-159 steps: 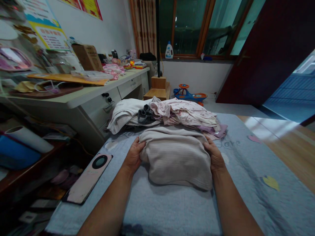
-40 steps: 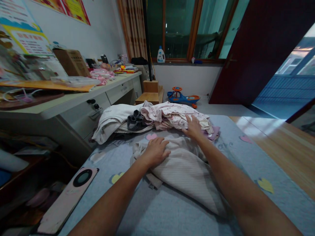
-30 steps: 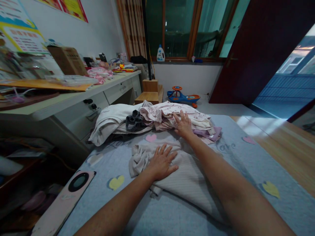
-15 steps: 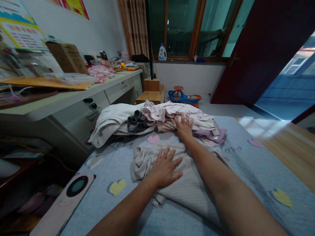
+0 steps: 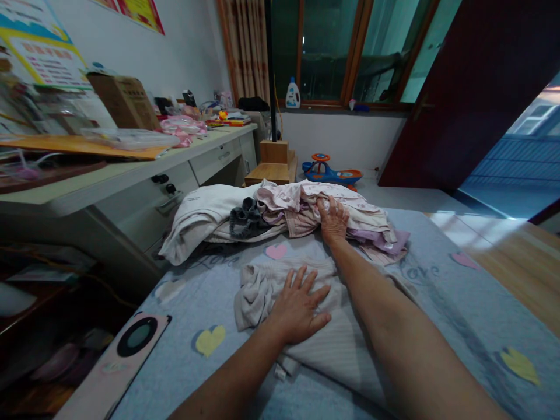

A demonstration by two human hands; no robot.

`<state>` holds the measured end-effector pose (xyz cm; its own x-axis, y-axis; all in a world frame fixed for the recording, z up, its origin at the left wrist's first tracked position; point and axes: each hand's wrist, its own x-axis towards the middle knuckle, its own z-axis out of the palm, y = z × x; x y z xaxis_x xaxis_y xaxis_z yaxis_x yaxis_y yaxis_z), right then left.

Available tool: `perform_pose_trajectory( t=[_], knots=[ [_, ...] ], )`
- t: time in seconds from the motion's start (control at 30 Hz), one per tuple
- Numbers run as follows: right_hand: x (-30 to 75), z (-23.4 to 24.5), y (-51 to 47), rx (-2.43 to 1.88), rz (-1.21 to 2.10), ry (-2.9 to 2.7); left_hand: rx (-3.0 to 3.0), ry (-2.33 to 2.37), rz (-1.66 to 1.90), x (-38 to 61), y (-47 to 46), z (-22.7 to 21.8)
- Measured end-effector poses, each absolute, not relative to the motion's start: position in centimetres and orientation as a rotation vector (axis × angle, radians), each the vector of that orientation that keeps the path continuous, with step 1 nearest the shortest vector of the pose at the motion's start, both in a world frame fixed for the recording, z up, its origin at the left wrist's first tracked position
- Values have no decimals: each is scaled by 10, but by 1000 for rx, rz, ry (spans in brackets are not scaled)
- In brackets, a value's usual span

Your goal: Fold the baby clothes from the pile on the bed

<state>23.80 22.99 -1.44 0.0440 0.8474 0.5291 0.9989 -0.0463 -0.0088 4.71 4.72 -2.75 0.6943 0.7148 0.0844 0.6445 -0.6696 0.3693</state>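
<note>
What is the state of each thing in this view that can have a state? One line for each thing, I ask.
left hand, flat, fingers spread
right hand, resting on the pile
beige ribbed garment, spread, bunched at one side
pink patterned clothes, loosely piled
dark grey cloth, crumpled
door, open
desk drawer, shut
</note>
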Motion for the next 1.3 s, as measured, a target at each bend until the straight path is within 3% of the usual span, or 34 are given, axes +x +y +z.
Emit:
perform_pose_trajectory(
  t=[0.2, 0.5, 0.7, 1.3],
  knots=[
    [235, -21, 218, -1929, -542, -1918, 2598, 1074, 307, 47, 46, -26],
    [198, 12, 215, -1616, -601, -2088, 2615, 1092, 288, 48, 45, -24],
    [180, 1, 223, -1629, -503, -2312, 2617, 1092, 295, 48, 46, -25],
    [151, 1, 261, -1830, -496, -1799, 2661, 1096, 347, 49, 44, -28]
  ],
)
